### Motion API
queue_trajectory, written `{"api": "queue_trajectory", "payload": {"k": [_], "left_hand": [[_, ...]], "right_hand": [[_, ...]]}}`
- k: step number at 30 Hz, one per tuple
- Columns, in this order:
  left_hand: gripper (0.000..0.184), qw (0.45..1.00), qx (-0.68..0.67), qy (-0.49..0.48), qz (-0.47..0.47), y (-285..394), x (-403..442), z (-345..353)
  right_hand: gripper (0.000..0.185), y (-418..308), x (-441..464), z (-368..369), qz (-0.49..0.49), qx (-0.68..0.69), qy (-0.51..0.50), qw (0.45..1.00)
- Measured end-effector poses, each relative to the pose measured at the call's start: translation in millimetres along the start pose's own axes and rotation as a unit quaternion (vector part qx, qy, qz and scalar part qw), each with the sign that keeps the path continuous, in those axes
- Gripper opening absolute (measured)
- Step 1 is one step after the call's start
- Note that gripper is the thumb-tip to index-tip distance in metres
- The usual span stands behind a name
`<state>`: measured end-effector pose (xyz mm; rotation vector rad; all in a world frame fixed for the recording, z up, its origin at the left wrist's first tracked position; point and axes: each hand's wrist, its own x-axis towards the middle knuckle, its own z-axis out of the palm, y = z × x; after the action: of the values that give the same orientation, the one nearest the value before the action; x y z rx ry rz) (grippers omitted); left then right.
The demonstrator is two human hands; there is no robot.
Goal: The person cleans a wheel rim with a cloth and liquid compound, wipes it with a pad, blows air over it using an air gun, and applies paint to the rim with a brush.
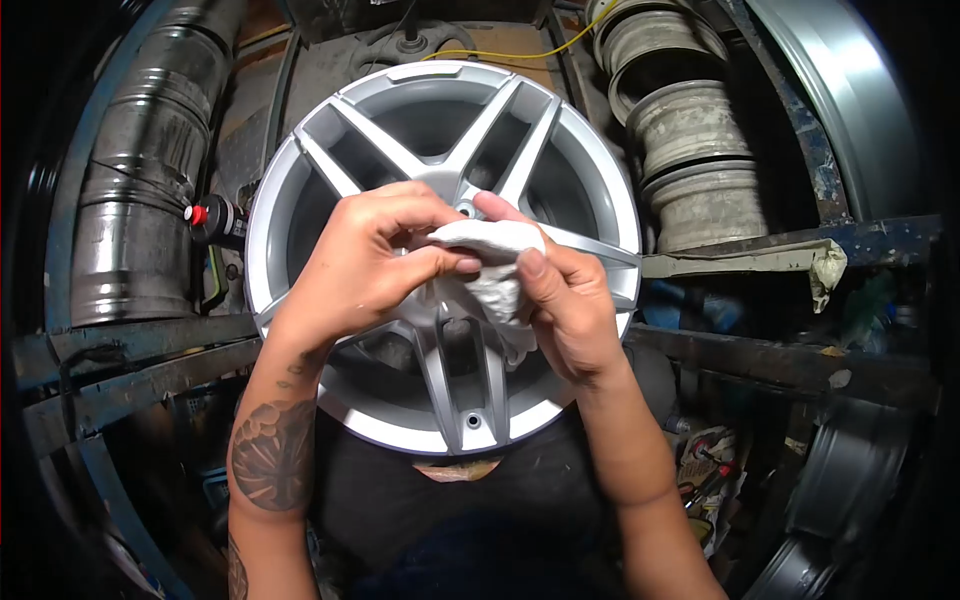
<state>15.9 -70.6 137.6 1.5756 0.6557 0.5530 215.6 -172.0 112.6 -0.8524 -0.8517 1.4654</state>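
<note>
A silver alloy wheel rim [590, 165] with paired spokes lies face up in front of me. Over its hub, both hands hold a crumpled white cloth [497, 240]. My left hand [375, 250] pinches the cloth's left edge between thumb and fingers. My right hand [568, 295] grips it from the right, thumb pressed on top and a fingertip showing behind it. The cloth's lower part hangs in folds over the spokes. The hub centre is mostly hidden behind the hands and cloth.
Bare metal rims [690, 130] are stacked at the right, and shiny barrel-shaped rims [150, 190] at the left. A dark bottle with a red cap [215, 220] stands beside the wheel's left edge. A yellow cord [510, 54] runs behind. Metal frame bars [780, 362] flank both sides.
</note>
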Motion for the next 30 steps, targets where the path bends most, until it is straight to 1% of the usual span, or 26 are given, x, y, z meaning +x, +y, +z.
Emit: {"api": "queue_trajectory", "payload": {"k": [2, 4, 5, 6, 7, 8, 10, 11, 12, 13, 14, 15, 16, 17, 18, 19, 20, 21, 22, 23, 24, 26, 27, 29, 30], "left_hand": [[0.019, 0.997, -0.017, -0.058, 0.055, -4.5, 3.7, -5.1], [0.021, 0.977, -0.136, -0.162, -0.024, -9.2, 6.2, -6.7], [0.022, 0.973, -0.089, -0.199, -0.079, -6.0, 6.4, -6.5], [0.024, 0.968, -0.102, -0.221, -0.064, -19.2, 10.3, 0.2], [0.027, 0.977, -0.115, -0.175, 0.046, -35.0, 16.4, 18.7], [0.026, 0.975, 0.150, -0.160, -0.036, -20.9, 18.3, 13.5], [0.028, 0.969, 0.192, -0.121, -0.102, -21.5, 19.2, 17.6], [0.028, 0.952, 0.300, -0.044, -0.032, -32.8, 14.4, 14.4], [0.029, 0.912, 0.406, 0.042, 0.048, -43.3, 12.7, 1.6], [0.031, 0.914, 0.402, 0.049, 0.032, -49.4, 14.0, -15.3], [0.033, 0.915, 0.399, 0.057, 0.015, -50.1, 12.7, -32.3], [0.032, 0.929, 0.361, 0.079, 0.037, -48.7, 7.9, -44.9], [0.031, 0.938, 0.326, 0.103, 0.062, -36.0, 6.6, -52.8], [0.024, 0.963, 0.222, 0.132, 0.074, -26.6, 0.5, -52.6], [0.020, 0.977, 0.114, 0.157, 0.082, -7.8, -11.4, -46.8], [0.021, 0.977, 0.118, 0.172, 0.034, 3.3, -9.9, -43.4], [0.022, 0.975, 0.120, 0.185, -0.015, 14.5, -8.5, -40.0], [0.023, 0.958, 0.237, 0.155, 0.042, 12.1, -12.1, -43.6], [0.024, 0.924, 0.349, 0.124, 0.096, 11.6, -16.1, -46.0], [0.028, 0.920, 0.370, 0.110, 0.070, 11.8, -19.3, -44.4], [0.029, 0.872, 0.456, 0.132, 0.119, -1.7, -20.2, -46.9], [0.031, 0.872, 0.448, 0.152, 0.122, -5.5, -24.8, -44.2], [0.030, 0.866, 0.459, 0.156, 0.119, -4.3, -28.0, -42.2], [0.030, 0.847, 0.489, 0.170, 0.121, 0.8, -28.6, -46.5], [0.030, 0.872, 0.453, 0.155, 0.099, 1.4, -28.6, -50.0]], "right_hand": [[0.032, -1.1, -3.3, -0.7, -0.006, 0.080, -0.027, 0.996], [0.040, -1.9, -6.2, -2.1, -0.062, 0.019, -0.119, 0.991], [0.042, -1.4, -10.4, -0.3, -0.077, -0.025, -0.134, 0.988], [0.045, -1.6, -11.9, -0.1, -0.098, -0.069, -0.152, 0.981], [0.048, -3.5, -13.0, -5.9, -0.125, -0.140, -0.162, 0.969], [0.048, -5.2, -23.8, -11.4, -0.105, -0.159, -0.074, 0.979], [0.049, -13.7, -47.4, 8.5, -0.146, -0.197, 0.038, 0.969], [0.049, -17.5, -58.6, 18.1, -0.161, -0.216, 0.095, 0.958], [0.054, -23.8, -72.7, 26.0, -0.154, -0.307, 0.111, 0.933], [0.058, -29.9, -86.9, 33.9, -0.145, -0.395, 0.126, 0.898], [0.064, -31.8, -96.7, 34.0, -0.113, -0.520, 0.066, 0.844], [0.070, -33.9, -106.4, 34.2, -0.098, -0.631, 0.001, 0.770], [0.072, -18.3, -119.0, 35.2, -0.046, -0.679, -0.028, 0.732], [0.068, -3.9, -131.3, 41.4, 0.052, -0.720, -0.055, 0.690], [0.064, 7.7, -142.4, 47.2, 0.160, -0.750, -0.092, 0.635], [0.062, 17.1, -151.7, 49.1, 0.203, -0.766, -0.155, 0.590], [0.060, 28.6, -163.0, 50.8, 0.182, -0.766, -0.181, 0.590], [0.060, 33.8, -166.3, 59.4, 0.188, -0.766, -0.178, 0.589], [0.059, 37.4, -165.8, 68.3, 0.192, -0.765, -0.177, 0.588], [0.061, 34.5, -160.0, 73.0, 0.211, -0.772, -0.190, 0.568], [0.062, 39.7, -146.5, 73.4, 0.233, -0.777, -0.203, 0.548], [0.064, 49.2, -123.4, 73.0, 0.275, -0.783, -0.226, 0.510], [0.067, 46.4, -124.0, 75.9, 0.223, -0.820, -0.258, 0.460], [0.064, 38.0, -117.2, 74.9, 0.234, -0.808, -0.310, 0.443], [0.062, 33.6, -117.0, 75.8, 0.245, -0.799, -0.339, 0.433]]}}
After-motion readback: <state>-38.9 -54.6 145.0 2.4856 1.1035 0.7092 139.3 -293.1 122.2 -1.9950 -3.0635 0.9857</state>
